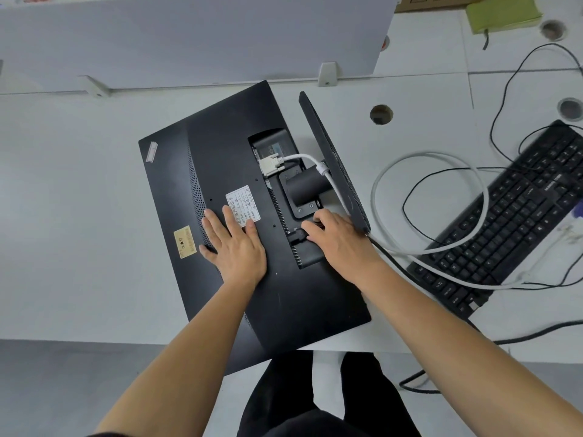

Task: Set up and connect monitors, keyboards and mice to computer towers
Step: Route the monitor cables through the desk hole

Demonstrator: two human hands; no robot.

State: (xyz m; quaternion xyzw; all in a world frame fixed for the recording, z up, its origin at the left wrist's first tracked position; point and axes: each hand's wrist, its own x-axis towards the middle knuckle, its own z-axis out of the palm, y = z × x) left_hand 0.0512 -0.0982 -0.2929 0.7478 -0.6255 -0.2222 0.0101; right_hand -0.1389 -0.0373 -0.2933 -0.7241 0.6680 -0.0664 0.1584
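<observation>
Monitor: a flat black plastic monitor [220, 137] lies screen-down on the white bench [79, 216], back panel up, its near corner hanging over the bench's front edge.
Stand: the dark rectangular base [315, 127] rises on edge at the monitor's right side, joined to it by a short black neck.
Left grip: the left grip [235, 244] lies flat and wide on the back panel, fingers straight and spread, fingertips touching a white printed label [243, 205]; a yellow sticker [185, 242] sits just beside its little finger.
Right grip: the right grip [339, 238] curls around a black plug [296, 236], held at the port recess on the monitor's lower back, just right of the left grip.
White cable: a white screw-in connector [271, 165] sits in a port higher up, well apart from both grips; its grey-white cable [426, 153] passes the base and loops over the bench.
Keyboard: a black keyboard [511, 216] lies angled to the right, with the white cable and a thin black cord [403, 207] across it.
Bench: a round cable hole [381, 114] beyond the base; a pale partition [189, 36] at the back; a green notebook [501, 12] in the far right corner.
</observation>
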